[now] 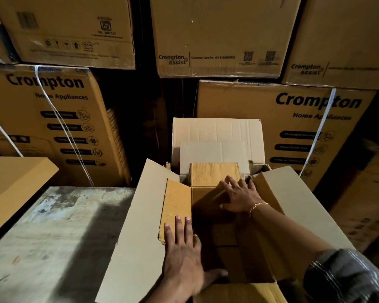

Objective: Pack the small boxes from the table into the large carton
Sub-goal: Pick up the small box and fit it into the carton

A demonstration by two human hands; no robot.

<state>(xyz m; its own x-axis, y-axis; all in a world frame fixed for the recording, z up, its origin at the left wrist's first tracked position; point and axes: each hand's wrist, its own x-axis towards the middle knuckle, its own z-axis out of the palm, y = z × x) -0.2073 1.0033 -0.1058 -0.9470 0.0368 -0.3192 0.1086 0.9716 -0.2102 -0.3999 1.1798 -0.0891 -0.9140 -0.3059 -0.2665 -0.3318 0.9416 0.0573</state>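
The large carton (140, 215) stands open in front of me, its flaps spread left, right and back. Inside it, small brown boxes (214, 173) sit at the far end, and more lie in shadow lower down. My left hand (184, 252) lies flat, fingers apart, on a small tan box (176, 206) leaning against the carton's left inner wall. My right hand (239, 193), with a gold bracelet on the wrist, presses flat with spread fingers on a small box at the far right inside the carton. Neither hand grips anything.
A worn grey table top (53, 226) lies left of the carton. A tan board or box (13, 182) juts in at far left. Stacked Crompton cartons (293, 119) wall off the back and right.
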